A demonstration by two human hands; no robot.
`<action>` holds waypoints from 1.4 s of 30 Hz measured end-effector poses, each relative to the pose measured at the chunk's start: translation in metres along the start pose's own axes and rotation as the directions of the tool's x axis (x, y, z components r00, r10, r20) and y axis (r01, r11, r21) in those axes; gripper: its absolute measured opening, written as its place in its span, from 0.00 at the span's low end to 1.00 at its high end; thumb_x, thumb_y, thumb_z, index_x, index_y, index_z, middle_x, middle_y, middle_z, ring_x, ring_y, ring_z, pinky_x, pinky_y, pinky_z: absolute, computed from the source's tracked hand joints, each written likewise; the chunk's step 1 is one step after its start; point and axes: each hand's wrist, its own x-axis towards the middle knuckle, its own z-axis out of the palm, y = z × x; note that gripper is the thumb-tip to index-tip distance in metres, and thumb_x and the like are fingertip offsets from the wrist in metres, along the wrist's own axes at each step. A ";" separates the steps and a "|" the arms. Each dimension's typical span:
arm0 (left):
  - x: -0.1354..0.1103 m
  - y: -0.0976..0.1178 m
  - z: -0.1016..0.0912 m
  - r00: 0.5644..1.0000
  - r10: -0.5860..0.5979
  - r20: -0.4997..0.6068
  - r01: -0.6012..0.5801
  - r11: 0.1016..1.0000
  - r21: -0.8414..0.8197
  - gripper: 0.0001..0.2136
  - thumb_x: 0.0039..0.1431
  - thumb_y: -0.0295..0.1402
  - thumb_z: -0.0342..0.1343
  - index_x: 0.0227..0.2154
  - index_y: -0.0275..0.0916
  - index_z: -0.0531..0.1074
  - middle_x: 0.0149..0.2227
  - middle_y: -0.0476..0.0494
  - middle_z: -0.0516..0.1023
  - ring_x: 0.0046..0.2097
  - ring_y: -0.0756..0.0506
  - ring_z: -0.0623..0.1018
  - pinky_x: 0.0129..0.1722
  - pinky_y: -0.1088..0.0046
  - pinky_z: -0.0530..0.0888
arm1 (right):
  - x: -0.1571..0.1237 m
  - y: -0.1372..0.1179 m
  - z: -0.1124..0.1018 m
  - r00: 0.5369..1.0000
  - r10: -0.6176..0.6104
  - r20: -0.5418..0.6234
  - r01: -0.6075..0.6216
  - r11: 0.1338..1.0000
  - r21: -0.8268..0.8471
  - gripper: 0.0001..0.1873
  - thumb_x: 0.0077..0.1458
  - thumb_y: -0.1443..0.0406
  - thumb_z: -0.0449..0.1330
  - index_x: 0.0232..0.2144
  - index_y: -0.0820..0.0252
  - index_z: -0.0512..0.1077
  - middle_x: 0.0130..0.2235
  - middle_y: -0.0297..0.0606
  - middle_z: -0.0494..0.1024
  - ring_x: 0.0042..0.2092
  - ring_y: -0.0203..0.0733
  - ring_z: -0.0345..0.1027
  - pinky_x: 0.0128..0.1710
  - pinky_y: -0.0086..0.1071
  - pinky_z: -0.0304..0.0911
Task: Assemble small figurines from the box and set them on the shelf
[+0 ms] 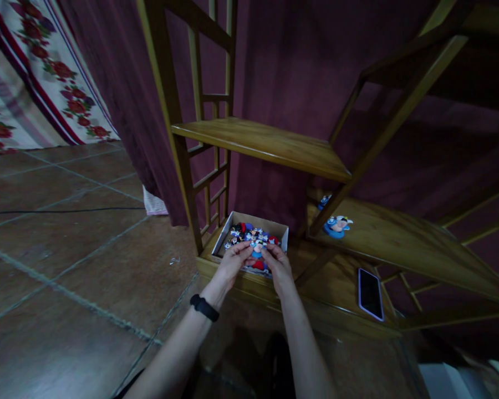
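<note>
Between the fingertips of my left hand [234, 262] and my right hand [278, 262] is a small figurine [257, 247] with a white, pinkish top and a blue base. Both hands pinch it from its two sides, just above an open cardboard box [281, 231]. Several small toy figures [242, 229] in red, black, white and blue lie heaped in that box. My hands hide part of the box's near side. On the shelf to the right stands a similar blue-based figurine [336, 227], with another figurine [324, 201] behind it, partly covered by a wooden post.
The box rests on the bottom board of a wooden shelf unit [261, 145] with slanted posts and lattice sides. A phone [370, 294] lies on the lower board at right. Dark purple curtain [270, 83] hangs behind. A black cable [66, 211] crosses the tiled floor [87, 266].
</note>
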 end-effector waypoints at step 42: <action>-0.004 -0.010 0.002 0.973 0.074 -0.219 -0.062 0.996 0.060 0.10 0.48 0.38 0.58 0.28 0.36 0.71 0.12 0.58 0.59 0.12 0.57 0.54 0.12 0.82 0.48 | 0.001 0.015 0.003 0.994 0.091 -0.057 -0.076 0.971 0.228 0.15 0.38 0.63 0.68 0.32 0.57 0.73 0.35 0.34 0.77 0.40 0.41 0.71 0.42 0.38 0.67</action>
